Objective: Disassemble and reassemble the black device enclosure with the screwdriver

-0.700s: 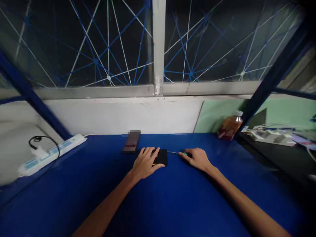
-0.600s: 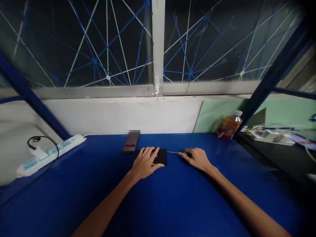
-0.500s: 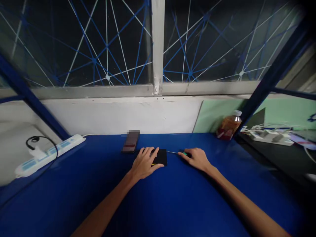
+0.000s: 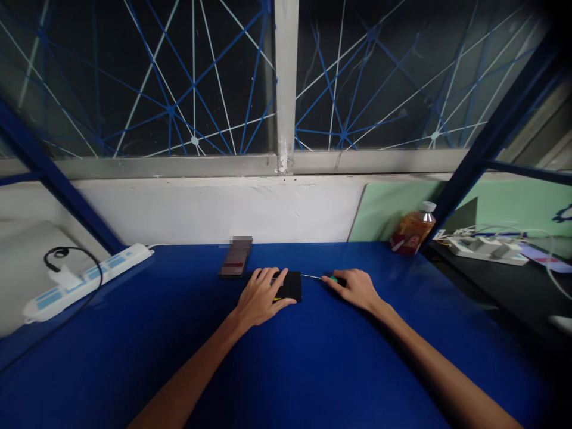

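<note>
A flat black rectangular case (image 4: 292, 287) with a bit of yellow near its front edge lies on the blue table (image 4: 313, 363). My left hand (image 4: 261, 295) covers its left part, fingers over the top and thumb along the near side. To the right, my right hand (image 4: 353, 286) rests low over the table, closed round the green handle of a screwdriver (image 4: 311, 276). Its thin metal shaft points left, and the tip is at or just off the case's right edge; I cannot tell if they touch. Most of the handle is hidden in my fingers.
Behind my left hand lies a dark phone (image 4: 236, 259). A white power strip (image 4: 89, 283) with a black cable runs along the left side. A drink bottle (image 4: 413, 229) stands at the back right, beside a black surface with another power strip (image 4: 489, 250) and cables.
Both hands, the case and the screwdriver keep nearly the same places. The view has shifted very slightly.
</note>
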Available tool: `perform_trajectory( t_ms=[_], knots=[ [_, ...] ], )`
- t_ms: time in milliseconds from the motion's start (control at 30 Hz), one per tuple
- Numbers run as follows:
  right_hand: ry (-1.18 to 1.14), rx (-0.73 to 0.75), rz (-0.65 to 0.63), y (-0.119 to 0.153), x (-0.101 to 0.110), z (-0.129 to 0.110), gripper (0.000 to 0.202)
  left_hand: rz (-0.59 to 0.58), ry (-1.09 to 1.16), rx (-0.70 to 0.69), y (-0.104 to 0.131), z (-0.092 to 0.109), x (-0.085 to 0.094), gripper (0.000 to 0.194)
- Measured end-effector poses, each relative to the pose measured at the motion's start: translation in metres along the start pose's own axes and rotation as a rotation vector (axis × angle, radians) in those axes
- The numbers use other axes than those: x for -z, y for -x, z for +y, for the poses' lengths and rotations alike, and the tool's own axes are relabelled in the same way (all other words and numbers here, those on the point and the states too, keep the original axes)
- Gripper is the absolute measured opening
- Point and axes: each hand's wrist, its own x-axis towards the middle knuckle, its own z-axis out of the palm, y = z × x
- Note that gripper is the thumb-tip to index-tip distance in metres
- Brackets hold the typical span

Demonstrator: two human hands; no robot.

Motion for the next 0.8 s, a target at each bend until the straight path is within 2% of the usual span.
perform_trajectory(
  t_ms=[333,600,800],
  knots=[
    [0.019,0.004,0.001,-0.0005,-0.0004,0.0000,0.059,0.009,-0.008,0.002,0.0004,-0.0008,-0.0019,0.067],
    [0.028,0.009,0.005,-0.0004,-0.0022,0.0011,0.059,-0.029,-0.006,0.008,-0.0003,0.0003,-0.0002,0.067],
    [0.015,0.005,-0.011,-0.0004,-0.0007,0.0010,0.059,0.003,-0.004,0.001,0.0000,-0.0001,-0.0009,0.066]
  ],
)
